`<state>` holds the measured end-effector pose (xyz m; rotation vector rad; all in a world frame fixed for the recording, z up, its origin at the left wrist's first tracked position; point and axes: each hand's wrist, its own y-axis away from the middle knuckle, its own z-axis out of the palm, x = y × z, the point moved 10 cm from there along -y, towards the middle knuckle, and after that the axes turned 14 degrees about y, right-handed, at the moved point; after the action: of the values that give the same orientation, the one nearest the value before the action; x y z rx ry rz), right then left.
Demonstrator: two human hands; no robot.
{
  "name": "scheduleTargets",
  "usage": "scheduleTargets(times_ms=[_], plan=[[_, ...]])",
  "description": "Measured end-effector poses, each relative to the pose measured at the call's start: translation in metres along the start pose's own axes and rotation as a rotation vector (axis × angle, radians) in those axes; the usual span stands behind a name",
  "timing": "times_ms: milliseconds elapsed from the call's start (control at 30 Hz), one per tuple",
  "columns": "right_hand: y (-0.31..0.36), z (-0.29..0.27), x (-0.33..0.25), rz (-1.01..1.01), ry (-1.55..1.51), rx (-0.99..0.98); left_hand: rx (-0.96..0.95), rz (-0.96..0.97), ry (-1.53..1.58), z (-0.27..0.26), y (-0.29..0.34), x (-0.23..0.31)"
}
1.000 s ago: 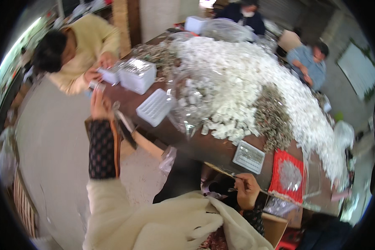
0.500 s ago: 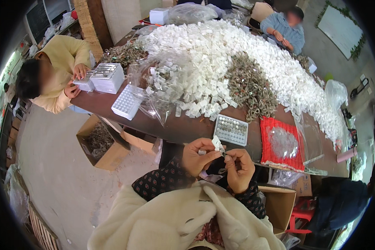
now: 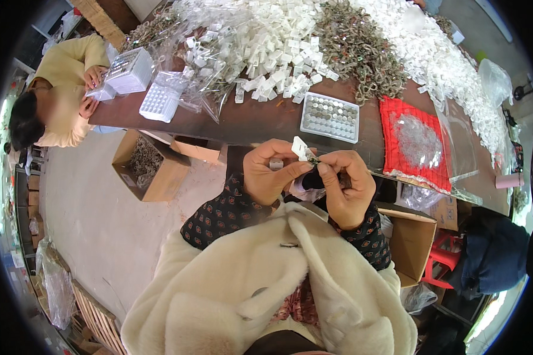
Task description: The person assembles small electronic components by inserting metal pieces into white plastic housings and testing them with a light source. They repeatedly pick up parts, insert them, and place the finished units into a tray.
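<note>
The left hand (image 3: 266, 173) and right hand (image 3: 346, 188) meet just short of the near edge of the brown surface (image 3: 249, 125), close to a shallow whitish plastic tray (image 3: 329, 136) of round silvery discs. The left grip is closed on a small flat white plastic piece (image 3: 301, 148); a small white block (image 3: 276, 164) lodges among its fingers. The right grip pinches a tiny dark metallic part (image 3: 314, 160) beside the piece. Slipping fingertips could drop this part lapward, off the surface; loosened left fingers could likewise release the block.
</note>
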<state>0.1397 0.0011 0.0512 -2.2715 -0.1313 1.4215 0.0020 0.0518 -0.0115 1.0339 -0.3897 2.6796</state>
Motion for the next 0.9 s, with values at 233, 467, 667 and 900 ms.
scheduleTargets(times_ms=[233, 467, 667, 900], plan=[[-0.004, 0.008, 0.007, 0.114, -0.03, -0.093, 0.004, 0.059, -0.139, -0.003, 0.0, 0.0], [-0.002, 0.023, 0.015, 0.267, -0.238, -0.228, 0.045, 0.018, -0.133, -0.016, -0.002, 0.0], [-0.002, 0.02, 0.026, 0.194, -0.09, -0.163, 0.078, 0.275, -0.301, -0.005, 0.0, 0.015], [-0.003, 0.021, 0.032, 0.205, -0.05, -0.092, 0.127, 0.256, -0.218, 0.0, 0.002, 0.011]])
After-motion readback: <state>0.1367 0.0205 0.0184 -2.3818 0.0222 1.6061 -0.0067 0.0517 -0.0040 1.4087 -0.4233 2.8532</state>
